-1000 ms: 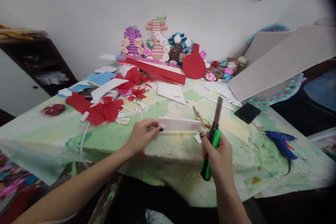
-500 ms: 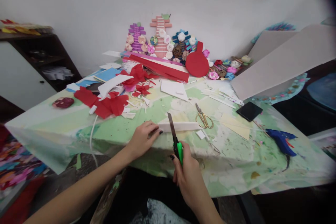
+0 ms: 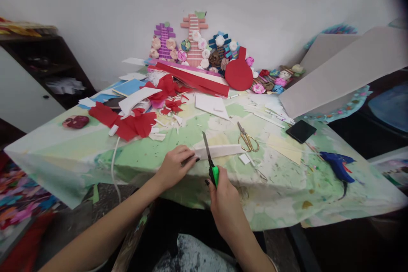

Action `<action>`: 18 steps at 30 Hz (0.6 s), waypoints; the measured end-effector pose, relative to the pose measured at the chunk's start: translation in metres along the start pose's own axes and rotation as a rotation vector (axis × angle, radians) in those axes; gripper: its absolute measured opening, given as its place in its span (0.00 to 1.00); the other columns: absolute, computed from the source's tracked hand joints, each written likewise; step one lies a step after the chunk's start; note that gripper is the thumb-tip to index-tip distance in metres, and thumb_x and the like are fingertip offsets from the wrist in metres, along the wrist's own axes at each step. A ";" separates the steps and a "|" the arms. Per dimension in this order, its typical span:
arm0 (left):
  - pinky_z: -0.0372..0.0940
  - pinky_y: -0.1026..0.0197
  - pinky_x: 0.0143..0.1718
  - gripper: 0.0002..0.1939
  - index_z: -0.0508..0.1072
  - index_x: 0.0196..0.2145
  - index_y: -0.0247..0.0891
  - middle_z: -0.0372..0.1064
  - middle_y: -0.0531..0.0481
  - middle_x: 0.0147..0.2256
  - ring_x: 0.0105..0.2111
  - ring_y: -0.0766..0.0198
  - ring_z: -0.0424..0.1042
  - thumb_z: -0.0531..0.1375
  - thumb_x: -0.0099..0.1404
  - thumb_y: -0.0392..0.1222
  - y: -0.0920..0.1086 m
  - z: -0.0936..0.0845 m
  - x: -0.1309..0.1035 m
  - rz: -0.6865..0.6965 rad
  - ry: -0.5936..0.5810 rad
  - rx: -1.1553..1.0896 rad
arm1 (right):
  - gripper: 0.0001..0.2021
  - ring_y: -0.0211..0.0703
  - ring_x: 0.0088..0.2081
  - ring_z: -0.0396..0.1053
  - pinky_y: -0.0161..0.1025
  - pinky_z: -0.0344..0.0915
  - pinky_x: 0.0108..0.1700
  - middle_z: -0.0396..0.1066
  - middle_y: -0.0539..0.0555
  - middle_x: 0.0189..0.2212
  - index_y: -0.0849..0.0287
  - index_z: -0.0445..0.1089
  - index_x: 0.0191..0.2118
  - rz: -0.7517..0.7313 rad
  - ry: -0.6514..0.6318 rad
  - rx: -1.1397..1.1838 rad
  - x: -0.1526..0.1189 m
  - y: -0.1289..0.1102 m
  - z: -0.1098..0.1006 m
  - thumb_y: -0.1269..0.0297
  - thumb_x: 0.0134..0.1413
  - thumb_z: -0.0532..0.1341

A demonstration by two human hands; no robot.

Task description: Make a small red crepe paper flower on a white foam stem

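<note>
My right hand (image 3: 225, 197) is closed round the green and black handle of a utility knife (image 3: 214, 174), its long blade slid out and pointing up and away. The blade crosses in front of a white strip (image 3: 225, 150), which looks like foam board or card; whether it touches cannot be told. My left hand (image 3: 179, 162) pinches the left end of that strip between thumb and fingers at the table's near side. Gold-handled scissors (image 3: 247, 139) lie just past the strip's right end, with a small white square piece (image 3: 244, 159) below them.
Red paper scraps (image 3: 137, 125) and white offcuts lie at left. A white board piece (image 3: 210, 105) and red paddle shape (image 3: 239, 74) are behind. At right are a black flat object (image 3: 301, 131), a blue glue gun (image 3: 338, 165) and large grey boards (image 3: 344, 72). A white cable (image 3: 114, 165) hangs over the near edge.
My right hand and the knife have moved slightly up and left, the blade tilting a little more to the left. The left hand still pinches the strip. The view has shifted slightly.
</note>
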State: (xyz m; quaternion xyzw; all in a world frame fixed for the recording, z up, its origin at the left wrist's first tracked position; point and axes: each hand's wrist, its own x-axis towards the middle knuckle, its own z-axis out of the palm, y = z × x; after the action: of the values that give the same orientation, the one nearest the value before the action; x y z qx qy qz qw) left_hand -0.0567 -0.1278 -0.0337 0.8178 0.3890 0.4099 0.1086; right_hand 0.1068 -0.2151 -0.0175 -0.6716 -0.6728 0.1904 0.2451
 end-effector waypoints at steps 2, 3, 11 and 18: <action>0.65 0.65 0.34 0.07 0.75 0.31 0.33 0.71 0.46 0.29 0.31 0.64 0.70 0.57 0.64 0.35 -0.001 0.000 0.000 0.014 -0.001 0.000 | 0.16 0.52 0.34 0.75 0.39 0.65 0.31 0.74 0.65 0.37 0.66 0.59 0.53 -0.003 0.001 -0.002 0.000 -0.001 0.002 0.69 0.62 0.48; 0.65 0.65 0.34 0.07 0.75 0.31 0.33 0.71 0.46 0.29 0.31 0.64 0.70 0.57 0.64 0.35 -0.001 0.000 0.000 0.021 0.000 0.001 | 0.16 0.51 0.34 0.75 0.38 0.65 0.31 0.74 0.65 0.37 0.66 0.59 0.53 -0.004 0.002 -0.005 0.000 -0.001 0.003 0.69 0.62 0.48; 0.66 0.64 0.34 0.09 0.74 0.30 0.34 0.72 0.46 0.29 0.31 0.64 0.71 0.56 0.65 0.37 -0.004 0.001 -0.001 0.068 0.009 0.029 | 0.17 0.54 0.36 0.74 0.41 0.66 0.34 0.73 0.67 0.39 0.69 0.57 0.54 -0.018 -0.023 -0.030 0.001 -0.006 0.004 0.71 0.61 0.47; 0.66 0.64 0.34 0.10 0.74 0.30 0.34 0.72 0.45 0.29 0.31 0.64 0.70 0.54 0.66 0.37 -0.004 0.000 0.000 0.112 -0.004 0.057 | 0.14 0.46 0.31 0.73 0.34 0.61 0.30 0.73 0.62 0.35 0.65 0.58 0.52 0.004 -0.021 -0.086 0.001 -0.010 0.005 0.72 0.61 0.48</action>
State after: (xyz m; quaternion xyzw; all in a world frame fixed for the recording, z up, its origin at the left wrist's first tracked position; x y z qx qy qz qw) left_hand -0.0589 -0.1258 -0.0356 0.8419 0.3538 0.4026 0.0630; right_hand 0.0961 -0.2140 -0.0158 -0.6808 -0.6816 0.1690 0.2085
